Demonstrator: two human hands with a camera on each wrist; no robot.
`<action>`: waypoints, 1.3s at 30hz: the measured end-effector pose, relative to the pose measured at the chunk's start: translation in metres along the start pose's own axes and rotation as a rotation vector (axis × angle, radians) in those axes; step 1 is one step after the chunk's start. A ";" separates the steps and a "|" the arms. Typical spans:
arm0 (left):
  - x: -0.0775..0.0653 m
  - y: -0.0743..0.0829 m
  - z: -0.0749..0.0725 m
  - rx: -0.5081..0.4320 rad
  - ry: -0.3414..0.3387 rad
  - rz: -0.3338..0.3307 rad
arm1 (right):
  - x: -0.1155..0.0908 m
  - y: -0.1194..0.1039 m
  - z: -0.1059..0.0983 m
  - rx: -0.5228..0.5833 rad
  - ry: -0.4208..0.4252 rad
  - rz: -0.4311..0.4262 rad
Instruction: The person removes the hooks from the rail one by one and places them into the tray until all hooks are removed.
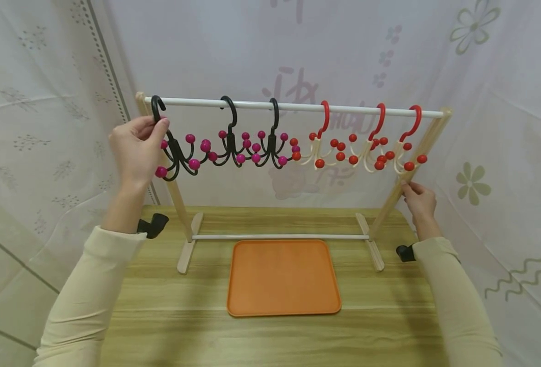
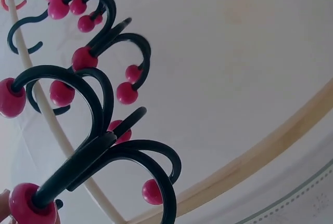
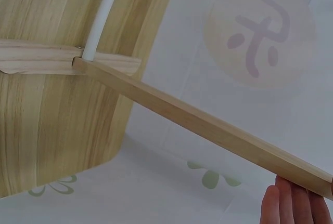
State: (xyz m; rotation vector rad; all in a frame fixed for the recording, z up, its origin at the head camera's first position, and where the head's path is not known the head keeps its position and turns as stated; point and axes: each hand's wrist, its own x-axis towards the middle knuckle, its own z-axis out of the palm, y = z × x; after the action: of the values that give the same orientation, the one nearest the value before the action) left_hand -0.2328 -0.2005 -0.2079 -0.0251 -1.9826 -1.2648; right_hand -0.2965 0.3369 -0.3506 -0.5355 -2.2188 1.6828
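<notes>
My left hand (image 1: 137, 148) pinches the neck of a black claw-shaped hanger (image 1: 175, 149) with magenta ball tips. That hanger's hook overlaps the left end of the white top bar (image 1: 252, 105). In the left wrist view the same hanger (image 2: 86, 161) looms close, with only a sliver of the hand at the lower left edge. My right hand (image 1: 421, 206) grips the rack's right wooden post (image 1: 391, 203) partway down. In the right wrist view its fingers (image 3: 300, 206) lie against the post, while the thumb is mostly hidden.
Two more black hangers (image 1: 272, 142) and three red-hooked cream hangers (image 1: 317, 150) with red balls hang along the bar. An orange tray (image 1: 284, 278) lies on the wooden table (image 1: 275, 341) before the lower white bar (image 1: 279, 237). Patterned white curtains (image 1: 233, 46) surround the table.
</notes>
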 end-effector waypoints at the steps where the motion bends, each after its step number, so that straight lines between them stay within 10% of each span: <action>1: -0.003 -0.002 0.000 0.001 -0.004 -0.001 | 0.000 0.000 0.000 -0.001 0.002 -0.002; 39: -0.102 -0.097 0.070 -0.084 -0.185 -0.106 | -0.006 -0.004 0.002 0.021 0.032 0.004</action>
State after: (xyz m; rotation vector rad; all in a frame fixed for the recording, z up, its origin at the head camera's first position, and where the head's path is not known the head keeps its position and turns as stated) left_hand -0.2411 -0.1574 -0.3584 -0.0819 -2.1090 -1.4595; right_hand -0.2920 0.3316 -0.3476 -0.5581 -2.1775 1.6856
